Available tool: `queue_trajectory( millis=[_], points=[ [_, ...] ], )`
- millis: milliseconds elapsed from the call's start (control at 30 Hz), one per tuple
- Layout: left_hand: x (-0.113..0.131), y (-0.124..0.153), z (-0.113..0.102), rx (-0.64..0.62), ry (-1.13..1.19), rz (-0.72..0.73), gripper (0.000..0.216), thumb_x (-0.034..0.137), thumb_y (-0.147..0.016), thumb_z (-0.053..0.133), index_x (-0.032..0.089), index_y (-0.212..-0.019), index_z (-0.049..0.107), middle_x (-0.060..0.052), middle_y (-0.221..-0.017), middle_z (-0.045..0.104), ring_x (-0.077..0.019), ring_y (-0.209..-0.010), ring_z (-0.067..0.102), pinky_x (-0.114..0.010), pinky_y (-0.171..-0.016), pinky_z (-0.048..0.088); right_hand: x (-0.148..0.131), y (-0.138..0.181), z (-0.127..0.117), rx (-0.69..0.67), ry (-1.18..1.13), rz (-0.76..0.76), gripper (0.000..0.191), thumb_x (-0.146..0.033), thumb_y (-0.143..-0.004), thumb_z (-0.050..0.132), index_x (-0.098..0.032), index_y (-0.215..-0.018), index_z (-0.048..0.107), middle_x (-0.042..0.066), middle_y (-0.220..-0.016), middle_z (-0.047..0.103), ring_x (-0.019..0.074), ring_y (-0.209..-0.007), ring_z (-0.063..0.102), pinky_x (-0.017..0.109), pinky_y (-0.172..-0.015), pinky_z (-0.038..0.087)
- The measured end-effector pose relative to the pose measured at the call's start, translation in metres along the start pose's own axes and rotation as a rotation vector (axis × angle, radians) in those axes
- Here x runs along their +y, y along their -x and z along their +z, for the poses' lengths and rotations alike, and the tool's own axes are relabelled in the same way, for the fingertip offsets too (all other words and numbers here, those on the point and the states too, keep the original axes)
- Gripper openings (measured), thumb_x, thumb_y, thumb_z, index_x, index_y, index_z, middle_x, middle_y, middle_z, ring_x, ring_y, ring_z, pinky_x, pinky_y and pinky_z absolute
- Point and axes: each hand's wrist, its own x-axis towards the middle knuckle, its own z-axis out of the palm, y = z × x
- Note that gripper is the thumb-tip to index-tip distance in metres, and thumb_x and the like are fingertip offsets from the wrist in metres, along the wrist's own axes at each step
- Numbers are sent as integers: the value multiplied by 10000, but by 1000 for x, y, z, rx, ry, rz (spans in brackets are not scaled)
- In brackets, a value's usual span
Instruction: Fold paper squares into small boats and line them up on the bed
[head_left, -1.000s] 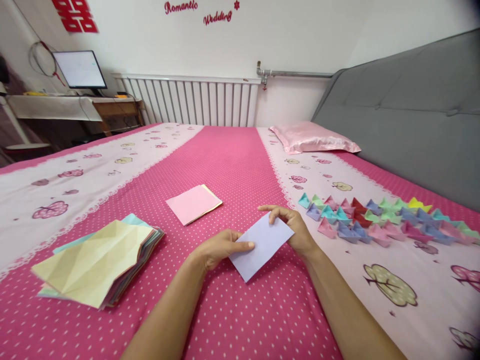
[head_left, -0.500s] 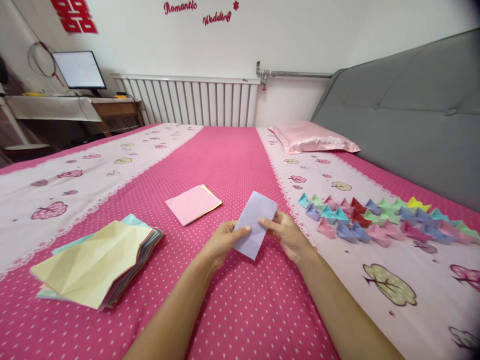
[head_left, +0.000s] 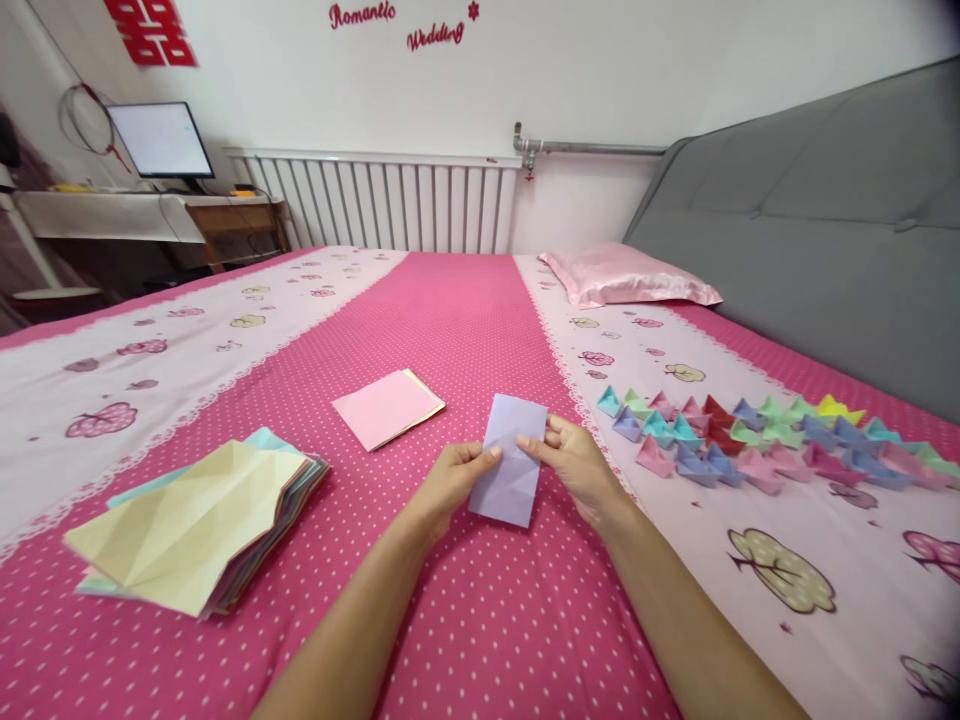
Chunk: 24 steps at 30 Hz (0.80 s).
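Observation:
A lavender sheet of paper point(head_left: 508, 480), folded into a narrow rectangle, is held between my two hands above the pink dotted bedspread point(head_left: 465, 620). My left hand point(head_left: 452, 485) pinches its left edge, thumb on top and fingers behind. On the right edge, my right hand point(head_left: 577, 462) grips it the same way, its thumb lying on the paper's face. Faint creases cross the paper. Left of my hands lies a small stack of square paper point(head_left: 386, 408) with a pink sheet on top. Nearer to me on the left is a thicker pile of creased paper point(head_left: 195, 520), topped by a pale yellow sheet.
Several rows of small folded paper boats point(head_left: 761, 435) in many colours stand at the right. Behind them are a pink pillow point(head_left: 626, 275) and a grey headboard point(head_left: 817, 220). A white radiator point(head_left: 382, 203) lines the wall; a desk with a monitor point(head_left: 160, 140) stands far left.
The lavender paper has turned in my hands from a slant leaning right to nearly upright. Both hands keep their hold, and the stacks and boats stay in place.

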Motion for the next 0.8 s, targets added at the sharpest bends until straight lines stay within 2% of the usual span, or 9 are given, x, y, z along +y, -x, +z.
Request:
queue_trajectory(
  millis=[200,300,400,467,533,600,700,800],
  points=[
    [1,0,0,6,49,-6,310,404,-700,637,100,-732,690,-89,-653,677,-124,-526,563,-211,-535,401,-2,0,0,35,9,-20,447,-389,-657,680,-166,-1030,578,64,-779,710,232,-733,660,327,-654,508],
    [1,1,-1,-37,25,13,340,397,-671,667,93,-821,692,-106,-716,690,-145,-568,591,-228,-564,426,-4,1,0,62,20,-24,514,-392,-660,673,-175,-1106,537,52,-732,705,232,-703,658,326,-626,507],
    [1,1,-1,-95,14,50,408,348,-600,734,97,-918,681,-121,-804,697,-176,-644,622,-258,-618,455,-5,2,0,112,40,-39,675,-367,-662,670,-189,-1259,409,21,-678,692,202,-622,644,315,-605,498],
    [1,1,-1,-93,17,62,420,331,-565,758,99,-908,686,-123,-823,699,-182,-654,628,-265,-623,459,-6,2,1,131,52,-60,772,-350,-672,658,-216,-1340,295,-10,-642,675,172,-573,621,296,-591,488],
    [1,0,-1,-59,22,67,409,335,-559,761,96,-883,691,-127,-827,700,-181,-637,628,-268,-612,460,-7,2,0,111,65,-78,784,-343,-694,635,-250,-1368,245,-33,-619,654,146,-543,594,272,-572,476],
    [1,0,-1,-6,28,74,400,339,-561,758,90,-868,691,-130,-818,700,-177,-612,625,-268,-596,460,-6,1,-1,72,98,-81,679,-343,-718,609,-265,-1334,336,-31,-631,648,131,-544,576,254,-556,465],
    [2,-1,0,72,45,95,399,335,-565,756,77,-860,682,-132,-786,698,-177,-602,624,-271,-591,464,-3,-1,-2,27,145,-78,432,-335,-726,606,-226,-1142,576,20,-777,679,141,-659,603,266,-620,477],
    [2,-2,0,109,52,125,383,333,-571,752,75,-844,677,-126,-762,694,-181,-609,623,-280,-598,469,1,-1,-3,-26,151,-75,356,-309,-692,651,-193,-1029,643,68,-941,680,180,-803,625,317,-736,484]
  ],
)
